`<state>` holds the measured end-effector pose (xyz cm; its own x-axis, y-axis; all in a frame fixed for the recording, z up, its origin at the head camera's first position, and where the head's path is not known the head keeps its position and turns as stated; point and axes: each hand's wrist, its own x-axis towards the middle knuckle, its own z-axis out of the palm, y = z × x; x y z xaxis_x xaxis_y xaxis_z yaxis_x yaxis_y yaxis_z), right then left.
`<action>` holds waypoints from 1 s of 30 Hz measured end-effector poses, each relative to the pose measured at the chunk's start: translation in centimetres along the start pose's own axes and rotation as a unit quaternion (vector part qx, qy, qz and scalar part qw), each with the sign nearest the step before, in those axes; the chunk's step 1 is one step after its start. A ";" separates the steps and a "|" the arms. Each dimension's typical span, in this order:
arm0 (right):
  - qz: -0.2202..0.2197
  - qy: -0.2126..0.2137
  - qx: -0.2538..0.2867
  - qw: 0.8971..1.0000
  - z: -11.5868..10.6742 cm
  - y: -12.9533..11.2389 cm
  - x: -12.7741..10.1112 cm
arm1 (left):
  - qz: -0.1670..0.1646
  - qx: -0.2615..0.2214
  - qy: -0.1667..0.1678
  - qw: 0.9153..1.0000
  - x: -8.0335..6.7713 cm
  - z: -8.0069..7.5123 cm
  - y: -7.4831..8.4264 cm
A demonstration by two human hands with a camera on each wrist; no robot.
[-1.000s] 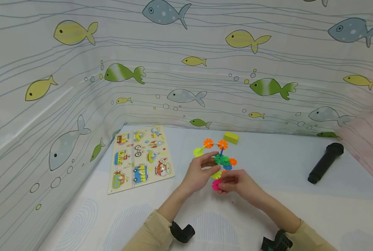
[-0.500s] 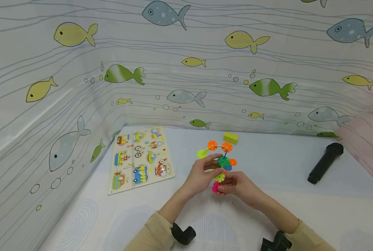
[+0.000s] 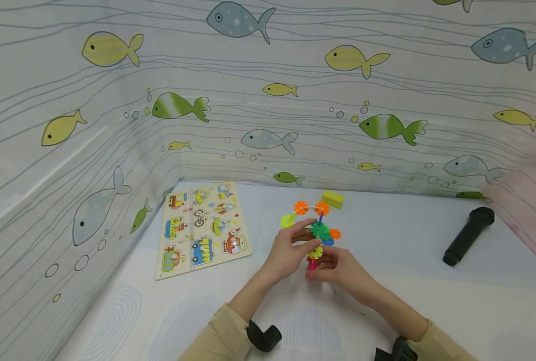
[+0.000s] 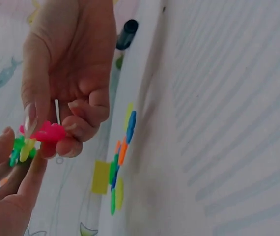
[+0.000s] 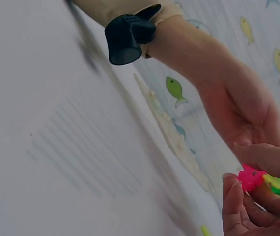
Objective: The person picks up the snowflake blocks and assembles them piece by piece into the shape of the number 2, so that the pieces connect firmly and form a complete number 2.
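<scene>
A chain of colourful notched snowflake discs hangs between both hands. In the head view it runs from a lime disc [image 3: 287, 220] through two orange discs [image 3: 301, 207] to green, yellow and pink ones. My left hand [image 3: 289, 252] grips the chain near the green disc [image 3: 319, 230] and the yellow disc [image 3: 315, 252]. Just below, my right hand [image 3: 344, 273] pinches the pink disc [image 4: 49, 132], which is nearly edge-on in the head view. A thin white edge [image 4: 57, 111] shows among the right fingers in the left wrist view; its kind is unclear.
Behind the hands lie loose discs, among them an orange one [image 3: 335, 234] and a blue one [image 3: 328, 242]. A yellow block [image 3: 332, 199] is farther back. At left lies a wooden vehicle puzzle board [image 3: 205, 230]; at right, a black cylinder [image 3: 468, 235].
The chain shifted right, then slightly back left, with the left hand. The right fingers turned the pink disc from face-on to nearly edge-on and moved up close to the yellow disc.
</scene>
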<state>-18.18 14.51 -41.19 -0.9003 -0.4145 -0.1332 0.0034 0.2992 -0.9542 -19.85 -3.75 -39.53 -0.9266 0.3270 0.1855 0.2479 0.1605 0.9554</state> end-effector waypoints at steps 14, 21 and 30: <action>-0.003 0.016 0.045 0.999 0.3 0.5 0.0 | -0.022 0.018 0.022 0.999 0.1 -0.2 0.0; -0.005 0.028 0.061 0.998 0.4 0.1 -0.2 | -0.022 0.034 0.024 0.999 0.2 0.1 -0.2; 0.004 0.059 0.090 0.994 0.7 0.0 -0.3 | -0.024 0.048 0.034 0.998 0.1 0.3 -0.4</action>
<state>-17.56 14.04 -41.29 -0.9449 -0.3054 -0.1179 0.0783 0.1388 -0.9872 -19.97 -3.53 -39.96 -0.9543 0.2531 0.1588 0.2260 0.2637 0.9378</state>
